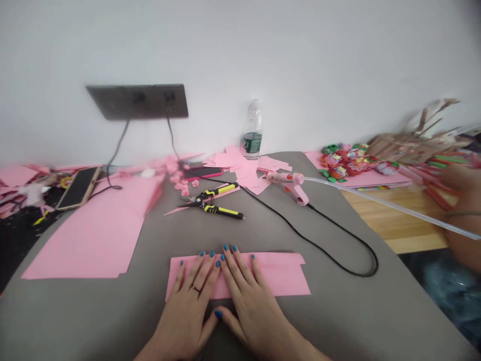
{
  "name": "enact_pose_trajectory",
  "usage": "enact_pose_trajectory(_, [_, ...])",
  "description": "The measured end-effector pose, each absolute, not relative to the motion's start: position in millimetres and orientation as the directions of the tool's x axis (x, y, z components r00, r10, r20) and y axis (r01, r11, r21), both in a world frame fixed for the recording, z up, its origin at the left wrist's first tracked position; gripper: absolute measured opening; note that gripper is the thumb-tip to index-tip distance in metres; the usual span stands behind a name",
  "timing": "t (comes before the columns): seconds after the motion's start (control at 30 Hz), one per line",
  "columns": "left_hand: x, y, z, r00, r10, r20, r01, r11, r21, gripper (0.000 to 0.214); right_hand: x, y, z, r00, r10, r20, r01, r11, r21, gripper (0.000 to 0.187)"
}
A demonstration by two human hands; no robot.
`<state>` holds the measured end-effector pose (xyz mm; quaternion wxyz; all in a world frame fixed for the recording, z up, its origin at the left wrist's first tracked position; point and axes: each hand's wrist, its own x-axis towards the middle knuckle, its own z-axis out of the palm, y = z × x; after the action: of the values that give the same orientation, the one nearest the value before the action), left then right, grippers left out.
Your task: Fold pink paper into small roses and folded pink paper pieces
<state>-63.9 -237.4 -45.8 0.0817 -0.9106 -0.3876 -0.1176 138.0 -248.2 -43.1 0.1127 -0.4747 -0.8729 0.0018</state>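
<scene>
A long strip of folded pink paper (289, 278) lies flat on the grey table near its front edge. My left hand (188, 306) rests on its left part, fingers stretched and lying flat. Beside it, my right hand (250, 301) presses on the middle, also flat with spread fingers. The two thumbs meet below the paper's front edge. Beyond the paper lie pliers-like cutters (210, 200) with black and yellow handles, jaws pointing left. A pink glue gun (287, 183) with a long clear glue stick (391, 208) sits to the right of them.
Pink sheets (93, 235) and a phone (78, 188) lie at left. Paper scraps (244, 168), a pink-edged phone (203, 173) and a plastic bottle (253, 130) stand near the wall. The black cord (338, 228) loops at right. Colourful flowers (349, 160) and another person's blurred arm (466, 215) are farther right.
</scene>
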Motion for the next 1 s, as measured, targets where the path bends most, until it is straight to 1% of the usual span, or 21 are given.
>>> enact_pose_trajectory(0.13, [-64, -238, -48, 0.661, 0.693, 0.289, 0.732, -0.680, -0.045, 0.068, 141, -253, -44, -0.511, 0.827, 0.234, 0.835, 0.542, -0.093, 0.074])
enact_pose_trajectory(0.27, [-65, -236, -50, 0.643, 0.703, 0.304, 0.747, -0.662, -0.049, 0.064, 141, -257, -45, -0.416, 0.860, 0.297, 0.883, 0.459, -0.093, 0.074])
enact_pose_trajectory(0.4, [-65, -234, -51, 0.640, 0.701, 0.315, 0.750, -0.660, -0.054, 0.059, 144, -259, -44, -0.362, 0.871, 0.332, 0.910, 0.407, -0.075, 0.066])
enact_pose_trajectory(0.5, [-65, -233, -50, 0.649, 0.696, 0.307, 0.743, -0.667, -0.059, 0.057, 150, -254, -39, -0.308, 0.894, 0.326, 0.927, 0.359, -0.109, 0.058])
enact_pose_trajectory(0.6, [-65, -233, -48, 0.657, 0.690, 0.303, 0.736, -0.674, -0.061, 0.057, 154, -243, -33, -0.213, 0.932, 0.293, 0.951, 0.267, -0.158, 0.050])
enact_pose_trajectory(0.7, [-65, -233, -48, 0.653, 0.696, 0.299, 0.741, -0.669, -0.062, 0.058, 152, -239, -30, -0.159, 0.945, 0.286, 0.972, 0.200, -0.121, 0.049])
enact_pose_trajectory(0.77, [-65, -234, -48, 0.649, 0.703, 0.291, 0.746, -0.662, -0.064, 0.058, 151, -243, -29, -0.155, 0.945, 0.288, 0.977, 0.190, -0.097, 0.050])
enact_pose_trajectory(0.9, [-64, -234, -47, 0.650, 0.703, 0.289, 0.746, -0.662, -0.067, 0.057, 157, -254, -13, -0.182, 0.926, 0.330, 0.970, 0.224, -0.093, 0.047])
enact_pose_trajectory(1.0, [-63, -233, -46, 0.649, 0.702, 0.292, 0.746, -0.663, -0.063, 0.057, 169, -249, 6, -0.151, 0.917, 0.368, 0.968, 0.214, -0.134, 0.042])
